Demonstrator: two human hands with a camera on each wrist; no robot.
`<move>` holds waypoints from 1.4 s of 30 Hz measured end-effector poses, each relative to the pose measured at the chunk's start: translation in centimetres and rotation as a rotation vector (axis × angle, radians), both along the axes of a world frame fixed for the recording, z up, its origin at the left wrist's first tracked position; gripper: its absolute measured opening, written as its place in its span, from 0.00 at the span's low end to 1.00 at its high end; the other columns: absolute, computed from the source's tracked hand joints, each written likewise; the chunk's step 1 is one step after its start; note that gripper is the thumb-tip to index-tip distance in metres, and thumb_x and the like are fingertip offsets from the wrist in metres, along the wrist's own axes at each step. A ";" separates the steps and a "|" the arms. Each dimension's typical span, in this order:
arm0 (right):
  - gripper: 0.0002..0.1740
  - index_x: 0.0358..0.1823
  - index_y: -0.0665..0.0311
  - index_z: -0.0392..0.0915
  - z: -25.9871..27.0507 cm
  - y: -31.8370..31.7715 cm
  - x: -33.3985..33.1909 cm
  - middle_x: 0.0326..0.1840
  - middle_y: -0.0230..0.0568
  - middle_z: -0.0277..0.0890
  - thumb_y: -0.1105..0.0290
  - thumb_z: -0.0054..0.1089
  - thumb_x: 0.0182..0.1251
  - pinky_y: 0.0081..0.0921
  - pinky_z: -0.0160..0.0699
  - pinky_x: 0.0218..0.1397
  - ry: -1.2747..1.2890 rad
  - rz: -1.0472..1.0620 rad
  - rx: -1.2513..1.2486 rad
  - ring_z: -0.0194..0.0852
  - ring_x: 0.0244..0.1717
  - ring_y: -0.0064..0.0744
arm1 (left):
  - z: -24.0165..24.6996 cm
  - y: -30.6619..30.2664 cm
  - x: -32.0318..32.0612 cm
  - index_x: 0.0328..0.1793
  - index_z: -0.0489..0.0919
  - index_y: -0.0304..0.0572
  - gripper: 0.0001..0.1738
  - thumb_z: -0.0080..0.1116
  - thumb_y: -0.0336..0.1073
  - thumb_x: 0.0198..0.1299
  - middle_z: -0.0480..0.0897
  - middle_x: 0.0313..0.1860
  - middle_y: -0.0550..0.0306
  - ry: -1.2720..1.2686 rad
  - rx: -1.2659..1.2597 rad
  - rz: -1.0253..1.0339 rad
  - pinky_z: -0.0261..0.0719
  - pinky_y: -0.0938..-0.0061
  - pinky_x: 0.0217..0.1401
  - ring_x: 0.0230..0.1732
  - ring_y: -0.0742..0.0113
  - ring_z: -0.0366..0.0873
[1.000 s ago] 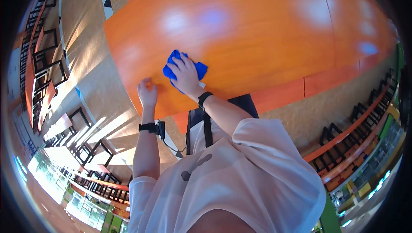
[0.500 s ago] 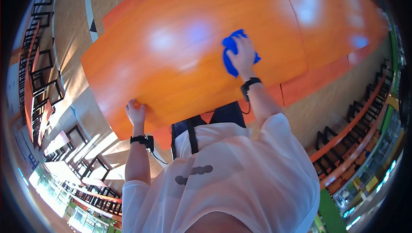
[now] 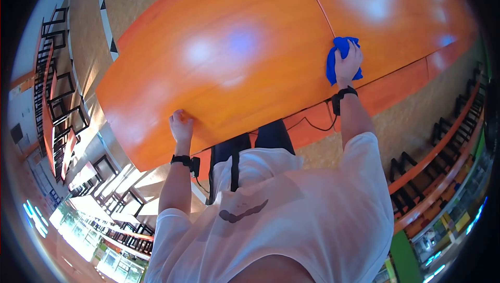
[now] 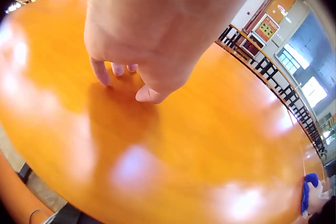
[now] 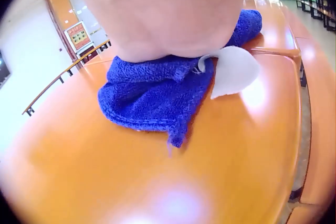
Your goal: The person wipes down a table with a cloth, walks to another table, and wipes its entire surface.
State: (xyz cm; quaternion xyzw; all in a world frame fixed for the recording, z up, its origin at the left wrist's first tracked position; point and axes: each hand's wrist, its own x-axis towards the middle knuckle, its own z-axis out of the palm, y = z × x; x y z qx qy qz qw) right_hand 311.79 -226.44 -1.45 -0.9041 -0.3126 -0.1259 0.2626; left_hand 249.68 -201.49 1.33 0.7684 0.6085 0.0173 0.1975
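A blue cloth [image 3: 331,67] lies bunched on the orange tabletop [image 3: 271,69], by the seam between two table sections. My right hand [image 3: 348,66] is on top of it, fingers spread over the cloth and pressing it down. In the right wrist view the blue cloth [image 5: 152,95] sticks out below the hand [image 5: 163,14], with a white tag [image 5: 236,70] beside it; the fingers are hidden there. My left hand [image 3: 181,127] rests by its fingertips near the table's front edge; in the left wrist view the hand [image 4: 142,50] has bent, separated fingers and holds nothing.
An orange bench [image 3: 307,124] runs along the near side of the table. Rows of tables and black-framed stools stand at the left, and a long orange counter [image 3: 416,173] with stools at the right. A dark cable hangs near my right wrist.
My right hand has moved a long way right along the table with the blue cloth, up to the seam. My left hand stays on the table near the front edge while the view has shifted.
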 end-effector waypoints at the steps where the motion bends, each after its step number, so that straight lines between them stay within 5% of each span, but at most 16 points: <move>1: 0.32 0.70 0.60 0.79 -0.3 0.0 -0.1 0.70 0.53 0.78 0.62 0.74 0.64 0.55 0.66 0.81 0.005 -0.013 0.016 0.68 0.75 0.61 | 0.0 0.0 -0.2 0.64 0.81 0.45 0.30 0.74 0.32 0.52 0.80 0.55 0.47 -0.022 0.001 0.004 0.83 0.57 0.62 0.55 0.49 0.82; 4: 0.30 0.67 0.62 0.80 0.4 1.0 -1.9 0.68 0.52 0.79 0.62 0.74 0.63 0.55 0.66 0.80 -0.027 -0.031 0.028 0.70 0.73 0.59 | -0.2 0.4 -0.6 0.64 0.82 0.45 0.30 0.74 0.33 0.52 0.80 0.56 0.48 -0.086 0.003 0.012 0.83 0.58 0.62 0.54 0.50 0.83; 7: 0.27 0.59 0.61 0.81 1.7 3.9 -10.5 0.60 0.49 0.82 0.67 0.73 0.57 0.55 0.65 0.79 0.019 0.091 0.082 0.75 0.66 0.57 | -0.3 0.1 -0.7 0.64 0.82 0.46 0.30 0.74 0.34 0.52 0.80 0.56 0.47 -0.120 -0.015 0.017 0.83 0.58 0.62 0.54 0.50 0.83; 14: 0.30 0.59 0.58 0.81 3.9 11.7 -39.7 0.63 0.49 0.77 0.65 0.77 0.52 0.57 0.65 0.81 0.388 0.791 0.081 0.70 0.73 0.59 | -0.3 0.1 -2.7 0.64 0.84 0.44 0.30 0.75 0.34 0.52 0.83 0.57 0.46 -0.148 0.030 -0.031 0.85 0.58 0.61 0.54 0.50 0.85; 18: 0.27 0.57 0.55 0.82 4.3 11.0 -47.5 0.63 0.45 0.77 0.63 0.80 0.55 0.49 0.64 0.83 0.361 1.091 -0.027 0.67 0.78 0.54 | -2.0 0.4 -7.4 0.66 0.83 0.43 0.32 0.76 0.36 0.52 0.84 0.58 0.47 -0.128 -0.026 0.146 0.86 0.59 0.59 0.54 0.53 0.87; 22: 0.25 0.52 0.55 0.82 4.3 9.0 -41.2 0.57 0.41 0.78 0.61 0.79 0.52 0.47 0.71 0.77 0.292 1.183 -0.032 0.71 0.73 0.52 | -0.3 0.1 -8.4 0.67 0.82 0.44 0.33 0.77 0.37 0.52 0.85 0.58 0.46 -0.016 -0.137 0.221 0.87 0.59 0.59 0.55 0.53 0.87; 34: 0.30 0.61 0.55 0.81 1.0 -1.9 0.5 0.57 0.44 0.79 0.64 0.78 0.53 0.52 0.71 0.70 0.060 0.253 -0.056 0.73 0.63 0.55 | -2.0 -5.2 -1.4 0.63 0.83 0.45 0.32 0.79 0.39 0.49 0.87 0.52 0.44 0.082 -0.049 0.287 0.85 0.54 0.60 0.53 0.45 0.86; 41: 0.27 0.59 0.58 0.81 1.8 0.3 1.3 0.55 0.45 0.79 0.63 0.76 0.57 0.55 0.71 0.67 0.021 -0.014 0.001 0.72 0.60 0.55 | -1.8 -8.6 3.5 0.60 0.84 0.43 0.30 0.79 0.38 0.48 0.87 0.52 0.44 0.046 -0.121 0.409 0.86 0.54 0.57 0.51 0.47 0.87; 42: 0.25 0.56 0.58 0.81 2.3 1.3 -0.8 0.53 0.46 0.79 0.63 0.75 0.57 0.55 0.71 0.66 0.064 0.100 0.003 0.73 0.59 0.55 | -1.7 -8.8 4.2 0.59 0.84 0.43 0.30 0.79 0.39 0.48 0.87 0.52 0.44 0.007 -0.125 0.432 0.87 0.55 0.56 0.50 0.48 0.87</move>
